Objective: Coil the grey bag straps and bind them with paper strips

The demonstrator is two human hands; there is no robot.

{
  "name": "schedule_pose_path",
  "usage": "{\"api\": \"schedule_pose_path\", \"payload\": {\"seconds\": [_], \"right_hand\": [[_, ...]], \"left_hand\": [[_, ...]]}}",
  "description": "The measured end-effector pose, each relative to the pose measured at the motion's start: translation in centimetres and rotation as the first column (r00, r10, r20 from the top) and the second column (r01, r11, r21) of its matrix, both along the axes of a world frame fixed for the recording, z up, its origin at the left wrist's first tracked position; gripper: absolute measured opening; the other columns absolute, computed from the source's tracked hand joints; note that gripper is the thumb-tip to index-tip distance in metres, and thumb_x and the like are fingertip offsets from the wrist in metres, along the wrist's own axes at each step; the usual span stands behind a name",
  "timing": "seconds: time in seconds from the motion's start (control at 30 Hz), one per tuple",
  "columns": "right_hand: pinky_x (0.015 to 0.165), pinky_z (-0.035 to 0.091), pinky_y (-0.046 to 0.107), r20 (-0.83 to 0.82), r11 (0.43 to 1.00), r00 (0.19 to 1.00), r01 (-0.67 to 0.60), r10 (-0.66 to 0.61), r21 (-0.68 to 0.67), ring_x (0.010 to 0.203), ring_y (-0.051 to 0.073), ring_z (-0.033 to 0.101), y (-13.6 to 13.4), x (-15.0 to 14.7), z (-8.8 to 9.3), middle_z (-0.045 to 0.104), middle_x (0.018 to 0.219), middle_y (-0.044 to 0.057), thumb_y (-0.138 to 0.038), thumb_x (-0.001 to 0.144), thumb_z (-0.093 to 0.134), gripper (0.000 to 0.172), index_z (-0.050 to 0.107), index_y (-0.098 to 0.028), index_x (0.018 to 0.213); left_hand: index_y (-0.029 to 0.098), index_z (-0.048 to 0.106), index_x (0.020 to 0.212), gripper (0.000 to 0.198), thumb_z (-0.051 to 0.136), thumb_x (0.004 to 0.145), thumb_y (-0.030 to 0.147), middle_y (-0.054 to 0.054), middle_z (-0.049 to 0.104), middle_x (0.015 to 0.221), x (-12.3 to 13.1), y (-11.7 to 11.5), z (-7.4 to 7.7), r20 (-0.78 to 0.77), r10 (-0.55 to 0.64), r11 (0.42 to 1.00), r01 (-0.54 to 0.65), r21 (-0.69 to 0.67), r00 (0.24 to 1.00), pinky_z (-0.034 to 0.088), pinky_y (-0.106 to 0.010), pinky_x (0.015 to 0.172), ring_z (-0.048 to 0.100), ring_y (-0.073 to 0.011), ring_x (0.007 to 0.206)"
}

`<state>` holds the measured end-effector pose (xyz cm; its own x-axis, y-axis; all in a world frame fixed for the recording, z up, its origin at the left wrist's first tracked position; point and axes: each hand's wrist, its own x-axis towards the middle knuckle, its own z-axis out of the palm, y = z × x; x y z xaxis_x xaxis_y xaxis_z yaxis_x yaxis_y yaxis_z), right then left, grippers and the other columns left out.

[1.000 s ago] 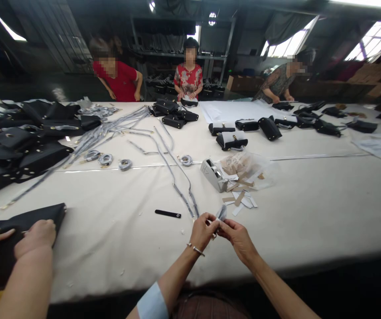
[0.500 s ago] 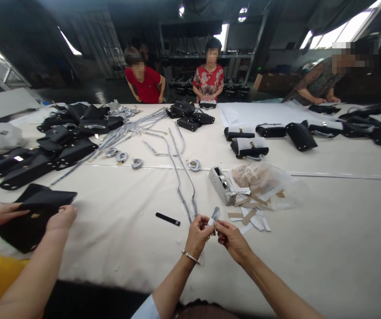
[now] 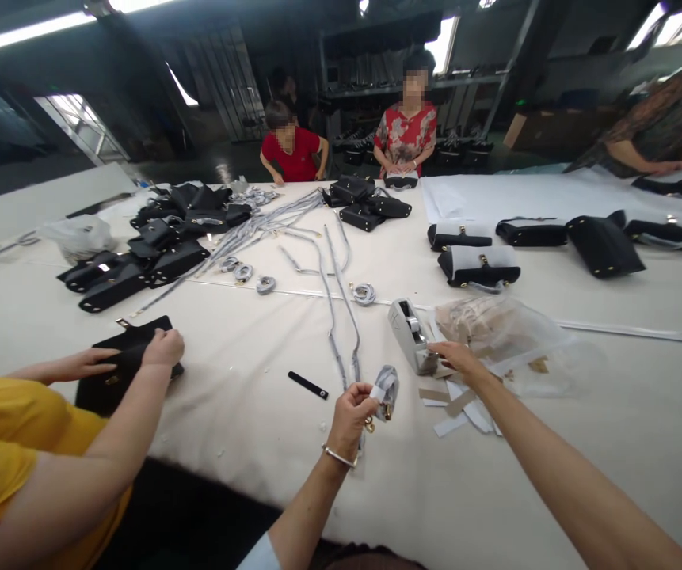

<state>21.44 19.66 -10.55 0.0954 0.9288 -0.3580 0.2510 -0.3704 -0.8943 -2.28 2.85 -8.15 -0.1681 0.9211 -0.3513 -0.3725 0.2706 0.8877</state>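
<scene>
My left hand [image 3: 353,413] pinches a coiled grey wrapped strap [image 3: 386,389] with gold clasps and a white band around it, above the table near its front edge. My right hand [image 3: 456,360] reaches to the front end of the grey tape dispenser [image 3: 410,336], its fingertips at the cutting end; whether they hold a piece of tape is too small to tell. Two long grey straps [image 3: 329,317] run up the table beyond my left hand. A black strip [image 3: 308,385] lies to the left. Several coiled straps [image 3: 364,294] rest farther back.
White and brown paper strips [image 3: 465,408] lie beside a clear plastic bag [image 3: 512,340] at right. Black bags [image 3: 478,267] stand behind. At left, a person in yellow handles a black bag [image 3: 130,356]. More black bags [image 3: 183,210] are piled back left; other people are across the table.
My right hand has left the coil and moved right to the tape dispenser. My left hand still holds the coil, now more visible. The view has turned left.
</scene>
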Motion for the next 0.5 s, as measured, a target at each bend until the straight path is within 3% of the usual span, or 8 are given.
{"api": "schedule_pose_path", "payload": {"seconds": [0.2,0.3,0.4,0.5], "right_hand": [[0.083,0.048,0.039,-0.016,0.989,0.995,0.101,-0.099,0.105,0.091,0.027,0.064,-2.3,0.0,-1.6,0.077,0.085,0.008,-0.048,0.055,0.07,0.031,0.073,-0.02,0.069],[0.08,0.05,0.039,0.014,0.989,0.994,0.107,-0.109,0.098,0.088,0.027,0.066,-3.8,0.5,-2.5,0.077,0.086,0.008,-0.048,0.056,0.068,0.03,0.073,-0.021,0.069],[0.072,0.05,0.04,0.104,0.994,0.991,0.078,-0.085,0.074,0.077,0.027,0.065,-4.0,1.2,-3.4,0.075,0.072,0.008,-0.044,0.054,0.066,0.023,0.07,-0.022,0.058],[0.065,0.045,0.042,0.276,0.996,0.959,0.04,-0.059,0.074,0.066,0.029,0.06,-3.6,2.3,-3.9,0.063,0.048,0.007,-0.038,0.052,0.067,0.019,0.061,-0.024,0.041]], "left_hand": [[0.015,0.063,0.081,0.026,0.072,0.06,0.027,0.0,0.067,0.065,0.3,0.1,0.2,0.04,0.045,0.997,-0.043,-0.067,0.998,0.031,-0.021,0.048,0.051,-0.0083,0.052],[0.016,0.062,0.08,0.028,0.072,0.056,0.028,0.0,0.067,0.066,0.6,0.3,1.0,0.114,0.047,0.994,-0.035,-0.106,0.992,0.029,-0.021,0.045,0.053,-0.0088,0.052],[0.016,0.062,0.078,0.029,0.072,0.054,0.027,0.0,0.067,0.066,1.0,0.5,1.9,0.187,0.04,0.992,-0.015,-0.129,0.982,0.03,-0.021,0.044,0.054,-0.0093,0.052],[0.016,0.062,0.08,0.03,0.072,0.054,0.028,0.001,0.067,0.065,1.1,0.7,2.1,0.209,0.018,0.992,0.008,-0.123,0.978,0.029,-0.021,0.042,0.054,-0.0095,0.05]]}}
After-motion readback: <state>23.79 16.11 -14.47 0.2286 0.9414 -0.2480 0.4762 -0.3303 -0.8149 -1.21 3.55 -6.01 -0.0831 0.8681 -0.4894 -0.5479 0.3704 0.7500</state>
